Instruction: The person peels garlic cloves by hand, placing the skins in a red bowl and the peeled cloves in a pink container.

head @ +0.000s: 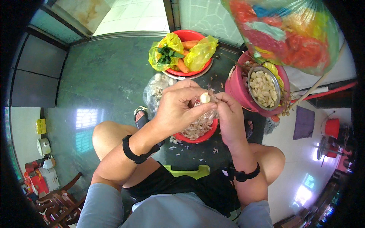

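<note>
My left hand point(182, 105) pinches a pale garlic clove point(205, 97) between thumb and fingers. Close against it, my right hand point(231, 114) has its fingertips bent at the clove's side, with what looks like thin skin between them. Below both hands a red bowl point(214, 129) holds a heap of papery garlic skins point(196, 128). A clear plastic bag of garlic bulbs point(152, 91) lies on the floor beyond my left hand. Peeled cloves point(263, 88) fill a metal bowl point(277, 98) resting on a pink bucket point(235, 81) at the right.
A red basin point(191, 34) with carrots point(182, 65), green leaves and yellow bags stands ahead. A large bag of colourful plastic bags point(288, 37) hangs at upper right. Skin scraps dot the dark floor point(114, 71). A green stool point(186, 171) shows between my legs.
</note>
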The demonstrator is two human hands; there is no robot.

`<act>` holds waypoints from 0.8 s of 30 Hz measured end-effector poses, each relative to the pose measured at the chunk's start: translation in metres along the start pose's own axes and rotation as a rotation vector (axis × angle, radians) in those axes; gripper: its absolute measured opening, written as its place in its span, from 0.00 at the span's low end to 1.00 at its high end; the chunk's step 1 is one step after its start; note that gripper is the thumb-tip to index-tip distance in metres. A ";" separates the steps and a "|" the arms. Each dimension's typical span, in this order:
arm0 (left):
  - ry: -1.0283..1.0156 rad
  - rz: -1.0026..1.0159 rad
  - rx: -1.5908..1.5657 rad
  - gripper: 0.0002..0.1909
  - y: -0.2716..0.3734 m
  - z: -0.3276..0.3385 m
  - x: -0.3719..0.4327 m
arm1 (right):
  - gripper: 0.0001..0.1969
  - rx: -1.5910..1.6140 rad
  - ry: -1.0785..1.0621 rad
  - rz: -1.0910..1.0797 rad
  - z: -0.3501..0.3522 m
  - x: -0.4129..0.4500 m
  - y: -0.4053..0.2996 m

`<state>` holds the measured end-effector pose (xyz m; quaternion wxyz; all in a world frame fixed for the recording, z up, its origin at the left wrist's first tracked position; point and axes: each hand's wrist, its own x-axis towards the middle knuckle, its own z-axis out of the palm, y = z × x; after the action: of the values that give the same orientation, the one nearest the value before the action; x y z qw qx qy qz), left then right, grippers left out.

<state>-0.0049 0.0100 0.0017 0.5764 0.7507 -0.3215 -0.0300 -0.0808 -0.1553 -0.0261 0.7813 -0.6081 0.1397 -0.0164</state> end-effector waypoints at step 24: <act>0.092 0.142 0.316 0.19 0.000 0.002 -0.002 | 0.10 0.069 0.027 0.011 0.009 -0.001 -0.015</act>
<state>-0.0072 0.0091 0.0007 0.4658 0.8080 -0.3477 0.0963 -0.0778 -0.1508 -0.0097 0.7998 -0.5799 0.1532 -0.0250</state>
